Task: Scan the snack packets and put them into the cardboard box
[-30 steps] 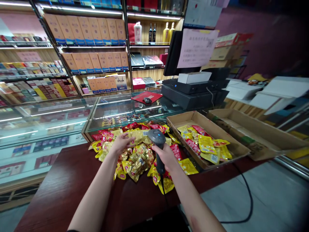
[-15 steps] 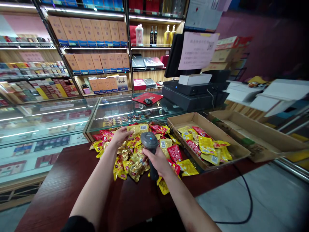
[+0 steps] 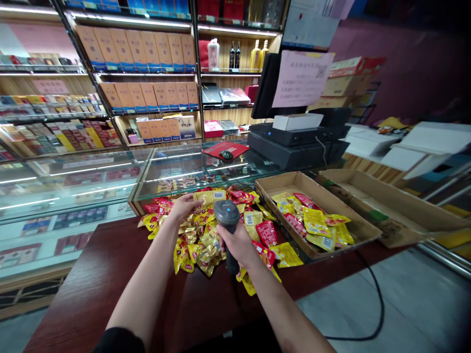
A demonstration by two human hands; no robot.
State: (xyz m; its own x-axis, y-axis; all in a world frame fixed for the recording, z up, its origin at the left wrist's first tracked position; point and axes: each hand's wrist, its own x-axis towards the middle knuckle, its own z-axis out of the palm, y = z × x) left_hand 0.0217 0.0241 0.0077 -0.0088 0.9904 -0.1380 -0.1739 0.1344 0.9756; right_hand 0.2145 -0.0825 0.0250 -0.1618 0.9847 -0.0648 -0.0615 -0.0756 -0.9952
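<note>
My left hand (image 3: pixel 184 207) pinches one end of a gold snack packet (image 3: pixel 210 197), whose barcode faces up at its right end. Wrapped around the handle of a dark grey barcode scanner (image 3: pixel 226 214) is my right hand (image 3: pixel 238 245). The scanner's head is close to the packet, just to its lower right, and a small blue light shows on top. Under and around both hands spreads a pile of red, yellow and gold snack packets (image 3: pixel 208 255) on the dark wooden counter (image 3: pixel 121 260).
Right of the pile stands a cardboard tray (image 3: pixel 268 182) with several packets in it. Another cardboard tray (image 3: pixel 408 215) sits beyond it. Behind are a glass display case (image 3: pixel 176 162), a mouse (image 3: pixel 225 155) and a monitor (image 3: pixel 267 86). A black cable (image 3: pixel 382 304) loops at the right.
The scanner and my right hand have shifted very slightly to the left. My left hand keeps the packet in about the same place.
</note>
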